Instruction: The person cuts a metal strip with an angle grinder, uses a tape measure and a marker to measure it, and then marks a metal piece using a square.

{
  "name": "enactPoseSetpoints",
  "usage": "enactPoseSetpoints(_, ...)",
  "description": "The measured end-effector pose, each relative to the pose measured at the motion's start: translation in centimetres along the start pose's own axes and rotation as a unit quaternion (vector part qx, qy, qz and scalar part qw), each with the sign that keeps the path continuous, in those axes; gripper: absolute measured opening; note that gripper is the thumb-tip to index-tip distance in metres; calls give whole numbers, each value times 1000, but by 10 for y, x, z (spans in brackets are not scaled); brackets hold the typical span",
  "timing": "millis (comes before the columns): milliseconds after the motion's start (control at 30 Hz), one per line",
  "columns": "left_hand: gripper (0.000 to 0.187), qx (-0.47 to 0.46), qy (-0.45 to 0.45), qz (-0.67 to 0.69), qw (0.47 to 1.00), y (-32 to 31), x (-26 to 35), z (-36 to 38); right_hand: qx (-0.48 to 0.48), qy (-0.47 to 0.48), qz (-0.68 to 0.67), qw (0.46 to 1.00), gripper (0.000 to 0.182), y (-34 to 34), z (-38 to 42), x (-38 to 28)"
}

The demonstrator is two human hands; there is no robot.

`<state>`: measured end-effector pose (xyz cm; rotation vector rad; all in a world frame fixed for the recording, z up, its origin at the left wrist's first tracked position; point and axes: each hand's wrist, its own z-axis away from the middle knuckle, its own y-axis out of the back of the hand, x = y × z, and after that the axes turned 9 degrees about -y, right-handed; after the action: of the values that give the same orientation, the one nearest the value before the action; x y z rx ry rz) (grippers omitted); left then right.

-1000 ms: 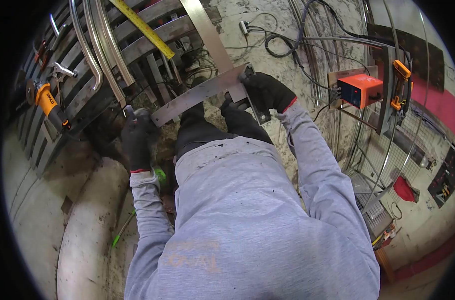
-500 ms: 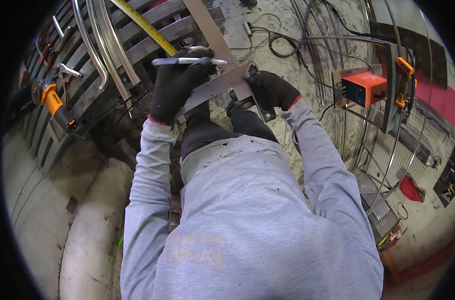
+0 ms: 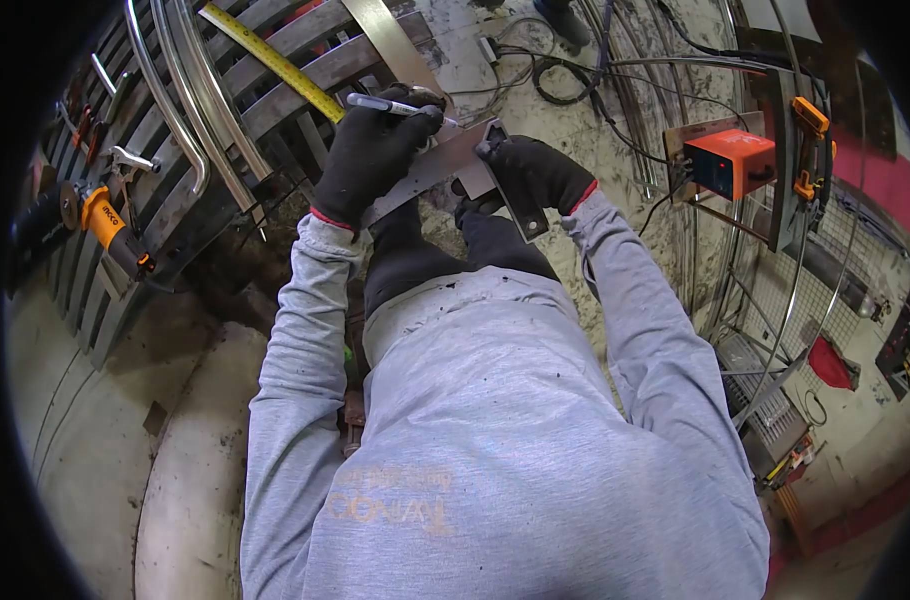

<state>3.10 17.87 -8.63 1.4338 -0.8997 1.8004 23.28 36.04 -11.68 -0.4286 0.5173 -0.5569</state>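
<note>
My left hand [image 3: 375, 155], in a black glove with a red cuff, is closed around a grey-white marker [image 3: 380, 104]. The marker's tip points right, close to a flat metal bar [image 3: 395, 42]. Across that bar lies the pale blade of a try square [image 3: 420, 178], its dark stock towards my right side. My right hand [image 3: 545, 175], gloved alike, grips the square and the bar together where they cross. Part of the bar is hidden behind the left glove and under the blade.
A slatted metal bench [image 3: 305, 55] carries bent shiny tubes [image 3: 165, 100], a yellow tape measure blade [image 3: 275, 65] and an orange angle grinder [image 3: 110, 225]. At right stands an orange machine [image 3: 730, 163]. Black cables [image 3: 565, 85] run over the stained floor.
My left hand and the marker have shifted slightly to the right and up along the square's blade. The right hand keeps its hold. A dark shoe-like shape shows more at the top.
</note>
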Motion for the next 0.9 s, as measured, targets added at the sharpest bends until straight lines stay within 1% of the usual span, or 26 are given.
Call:
enactPoseSetpoints(33,27,-2,-5,-28,1000,0,0,-1,19,7,48,999,41,-1,1,-2)
enactPoseSetpoints(67,28,-5,-9,-56,998,-1,-1,-2,19,7,48,999,41,2,-3,0)
enactPoseSetpoints(133,28,-3,-21,-75,997,-2,2,-2,33,87,171,981,39,14,-14,10)
enactPoseSetpoints(167,28,-2,-33,-94,995,-3,3,-3,33,87,171,981,39,15,-15,12)
enactPoseSetpoints(233,28,-4,-34,-105,994,-3,4,-3,48,125,221,966,33,17,-18,14)
enactPoseSetpoints(267,28,-7,-36,-117,992,-3,5,-4,49,125,221,966,33,13,-14,12)
enactPoseSetpoints(300,28,-7,-36,-117,992,-3,5,-4,35,69,109,991,33,6,-7,7)
enactPoseSetpoints(333,29,-11,-42,-132,990,-3,5,-4,20,11,-5,1000,32,0,-3,3)
enactPoseSetpoints(433,30,-19,-49,-152,987,-2,4,-7,22,5,-24,999,34,0,-6,5)
enactPoseSetpoints(467,31,-24,-50,-157,986,-2,5,-7,22,5,-24,999,34,7,-11,10)
enactPoseSetpoints(533,31,-25,-35,-160,986,-3,8,-8,31,102,147,983,42,27,-26,23)
enactPoseSetpoints(567,31,-26,-20,-164,986,-3,10,-8,30,102,147,983,42,24,-25,22)
enactPoseSetpoints(633,29,-41,-10,-164,986,-1,14,-8,54,36,92,994,42,12,-14,12)
enactPoseSetpoints(667,28,-56,-1,-164,985,-1,16,-8,54,36,92,994,42,7,-11,8)
enactPoseSetpoints(733,29,-61,3,-173,983,0,21,-8,50,-26,10,998,43,-2,-3,0)
enactPoseSetpoints(767,30,-66,6,-181,981,0,23,-8,50,-26,11,998,43,-5,1,-5)
enactPoseSetpoints(800,30,-66,6,-181,981,0,21,-8,68,23,160,984,42,-7,6,-11)
enactPoseSetpoints(833,30,-55,-35,-185,981,1,17,-6,86,70,305,946,42,-9,10,-13)
enactPoseSetpoints(867,31,-45,-75,-188,978,2,18,-6,86,71,306,946,42,-11,10,-12)
enactPoseSetpoints(900,31,-44,-76,-189,978,5,19,-4,63,42,185,980,42,-12,10,-10)
